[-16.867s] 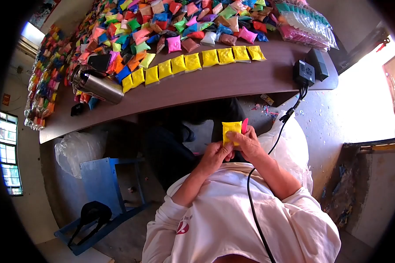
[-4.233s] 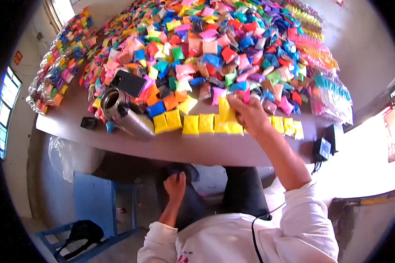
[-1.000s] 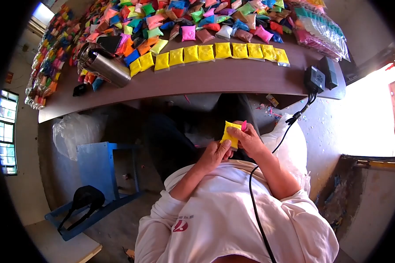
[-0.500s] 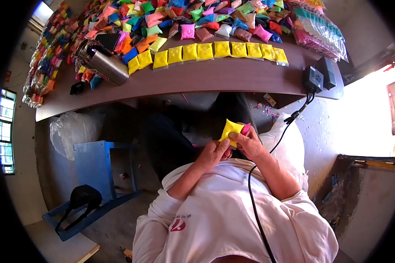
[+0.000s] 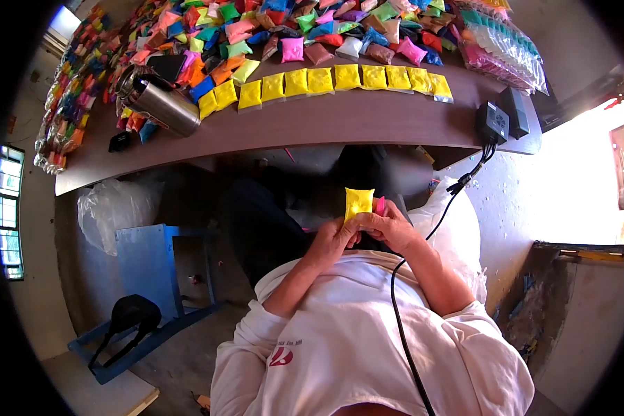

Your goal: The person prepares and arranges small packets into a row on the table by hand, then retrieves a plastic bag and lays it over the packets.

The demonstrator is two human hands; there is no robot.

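Observation:
Over my lap, a small yellow packet (image 5: 358, 201) stands upright between my two hands. My left hand (image 5: 334, 239) pinches its lower edge, with the thumb at the packet's bottom. My right hand (image 5: 392, 227) grips the same lower edge from the other side, its thumb lying across the front. A pink object (image 5: 379, 206) sticks up from between my right fingers; its lower part is hidden. Beyond my hands, a row of yellow packets (image 5: 296, 82) lies along the near part of the brown table (image 5: 312, 126).
Many coloured packets (image 5: 239, 31) are heaped behind the row. A steel flask (image 5: 163, 105) lies at the left, with a black box (image 5: 492, 122) at the right. A black cable (image 5: 397, 305) runs down over my shirt. A blue stool (image 5: 143, 260) stands at lower left.
Since the earliest frame, the row on the table has grown longer. Over the last second, the packet in my hands has turned from tilted to upright and my right thumb has moved lower.

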